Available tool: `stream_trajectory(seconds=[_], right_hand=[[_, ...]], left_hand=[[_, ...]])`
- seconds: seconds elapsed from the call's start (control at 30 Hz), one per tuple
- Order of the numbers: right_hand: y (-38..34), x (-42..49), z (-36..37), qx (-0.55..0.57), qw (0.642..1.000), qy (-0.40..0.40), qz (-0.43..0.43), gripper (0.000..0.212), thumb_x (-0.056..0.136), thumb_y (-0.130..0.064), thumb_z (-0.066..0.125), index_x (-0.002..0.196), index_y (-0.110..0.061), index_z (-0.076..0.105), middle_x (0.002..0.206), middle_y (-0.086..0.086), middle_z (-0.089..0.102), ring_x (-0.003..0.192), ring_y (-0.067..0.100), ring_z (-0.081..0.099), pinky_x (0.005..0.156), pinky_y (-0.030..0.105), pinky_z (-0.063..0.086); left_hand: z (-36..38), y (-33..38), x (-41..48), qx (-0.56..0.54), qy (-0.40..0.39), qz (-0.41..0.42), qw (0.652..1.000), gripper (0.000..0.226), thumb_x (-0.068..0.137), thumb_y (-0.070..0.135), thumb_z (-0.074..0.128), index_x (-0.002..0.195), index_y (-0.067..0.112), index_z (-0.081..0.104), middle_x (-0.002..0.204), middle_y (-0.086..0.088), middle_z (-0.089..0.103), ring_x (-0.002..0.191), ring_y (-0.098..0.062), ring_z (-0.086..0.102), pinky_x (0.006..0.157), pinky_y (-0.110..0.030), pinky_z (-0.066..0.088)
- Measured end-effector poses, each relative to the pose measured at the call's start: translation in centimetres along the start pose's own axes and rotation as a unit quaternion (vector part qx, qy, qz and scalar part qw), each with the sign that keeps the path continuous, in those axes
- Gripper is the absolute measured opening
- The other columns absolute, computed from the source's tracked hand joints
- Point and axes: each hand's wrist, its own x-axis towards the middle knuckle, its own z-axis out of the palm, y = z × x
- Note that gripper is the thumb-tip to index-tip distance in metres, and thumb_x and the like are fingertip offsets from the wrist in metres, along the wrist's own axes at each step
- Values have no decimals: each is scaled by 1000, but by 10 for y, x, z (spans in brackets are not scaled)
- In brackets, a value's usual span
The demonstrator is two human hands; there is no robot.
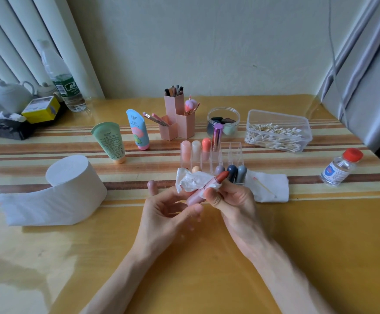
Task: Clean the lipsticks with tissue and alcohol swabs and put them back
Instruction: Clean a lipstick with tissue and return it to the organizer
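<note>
Your right hand [232,200] keeps a closed grip on the pink lipstick [195,197], thumb pressed on the tube, the red-brown bullet pointing toward the table's far edge. Your left hand [168,209] is half curled, thumb and fingers at the tube's base. The crumpled tissue [191,180] bunches against the tube; which fingers pin it is unclear. Just beyond, mid-table, the clear organizer [227,152] holds capped lipsticks in two rows. Toward the far right corner, a clear box [302,123] holds cotton swabs.
</note>
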Motion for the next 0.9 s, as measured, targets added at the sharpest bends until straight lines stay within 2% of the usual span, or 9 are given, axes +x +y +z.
stream_trajectory(seconds=[0.1, 0.17, 0.23, 0.37, 0.5, 0.63, 0.73, 0.8, 0.9], right_hand=[[-4, 0, -1, 8, 1000, -18, -3, 33, 96, -21, 67, 90, 10, 77, 98, 26, 74, 106, 29, 70, 99, 36, 52], [-4, 0, -1, -7, 1000, -26, -13, 33, 98, -18, 64, 88, 11, 76, 97, 26, 73, 101, 33, 68, 100, 45, 51], [-3, 0, 0, -15, 999, -23, -18, 33, 99, -17, 62, 87, 10, 76, 97, 21, 75, 112, 37, 68, 103, 44, 51], [-1, 0, 1, -11, 999, -25, -26, 31, 99, -17, 64, 87, 8, 77, 101, 22, 76, 119, 35, 68, 105, 47, 51], [2, -1, 2, 0, 1000, 6, -13, 19, 92, -27, 73, 101, -13, 83, 121, 9, 77, 128, 27, 66, 113, 45, 46], [3, 0, 1, -10, 1000, 17, -11, 18, 92, -24, 73, 100, -10, 82, 119, 11, 78, 127, 27, 66, 114, 44, 45], [1, -1, -1, -4, 1000, 12, -6, 19, 95, -19, 70, 96, -5, 82, 109, 15, 79, 116, 32, 69, 107, 39, 50], [0, -1, -2, -24, 1000, -3, -12, 25, 98, -15, 67, 90, 6, 78, 96, 26, 74, 101, 41, 68, 103, 46, 52], [0, 0, 0, -13, 1000, -7, -10, 28, 98, -17, 68, 90, 8, 75, 90, 30, 70, 82, 36, 66, 94, 47, 55]], left_hand=[[-3, 5, 1, -43, -39, -29, 998, 29, 105, 25, 57, 103, 5, 77, 86, -14, 77, 63, -26, 69, 54, -41, 59], [-3, 8, 0, -38, -37, -16, 998, 29, 103, 16, 54, 102, 2, 79, 87, -14, 78, 65, -23, 69, 57, -33, 59], [-3, 7, 0, -43, -19, -10, 999, 26, 99, 14, 58, 100, 0, 80, 84, -16, 77, 67, -23, 70, 64, -31, 61], [-4, 4, 1, -57, 9, -3, 998, 20, 92, 16, 68, 98, 3, 82, 80, -17, 76, 69, -26, 72, 73, -33, 62], [-6, 2, 0, -16, 21, 16, 1000, 13, 86, 14, 78, 94, 5, 80, 83, -14, 77, 69, -25, 74, 74, -35, 62], [-7, -2, 2, 5, 26, 24, 999, 17, 89, 20, 80, 98, 6, 78, 87, -14, 77, 67, -26, 73, 68, -43, 62], [-8, 1, 4, -29, -46, -11, 998, 23, 100, 24, 64, 104, 5, 76, 86, -19, 75, 65, -26, 68, 68, -37, 60], [-8, 4, 3, -58, -91, -38, 993, 31, 105, 20, 51, 103, 1, 75, 93, -18, 76, 65, -25, 66, 63, -35, 59], [-9, 4, 3, -42, -79, -10, 996, 27, 103, 15, 54, 106, 2, 78, 90, -15, 76, 65, -25, 65, 59, -35, 59]])
